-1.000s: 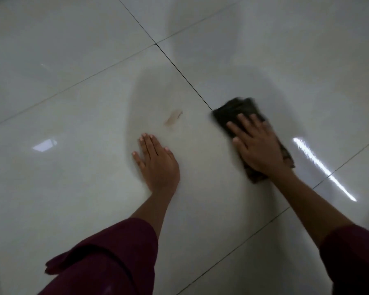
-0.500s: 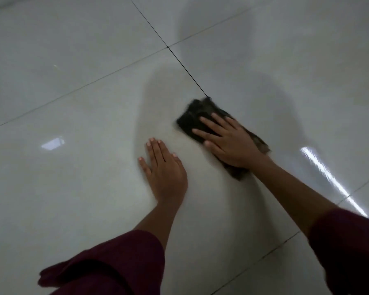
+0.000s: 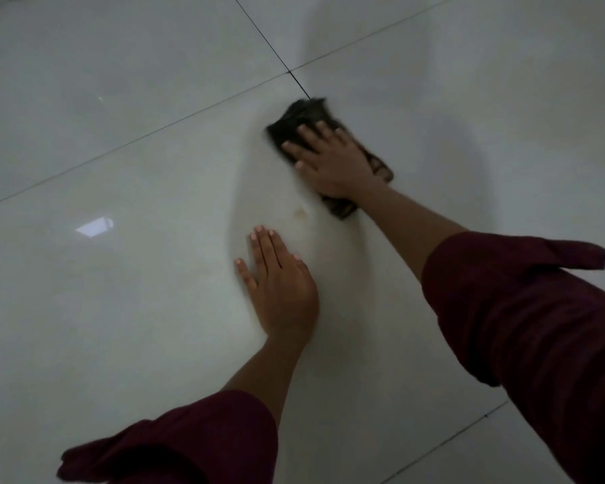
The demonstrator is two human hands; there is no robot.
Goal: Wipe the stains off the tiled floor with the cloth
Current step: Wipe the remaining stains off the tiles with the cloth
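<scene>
1. While the right hand (image 3: 332, 162) presses flat on the dark cloth (image 3: 306, 118), its fingers lie spread on top of the fabric rather than curled around it, so the grip is apart and pushing down, not clamped.
2. The cloth lies crumpled on the tiled floor (image 3: 119, 309), just below the point where two dark grout lines (image 3: 266, 36) cross. Its far end sticks out past the fingertips and its near end shows below the wrist.
3. The left hand (image 3: 280, 281) rests palm down on the same large glossy tile, fingers straight and close together, holding nothing. It is apart from the cloth.
4. A small, pale brown stain (image 3: 300, 213) sits on the tile between the two hands, just beyond the left fingertips and just beside the near end of the cloth, which does not cover it.
5. Both forearms are bare to dark maroon sleeves (image 3: 521, 309) pushed up toward the elbows.
6. A bright window-like reflection (image 3: 95, 227) shows on the tile well left of the left hand.
7. No container appears anywhere on the floor.
</scene>
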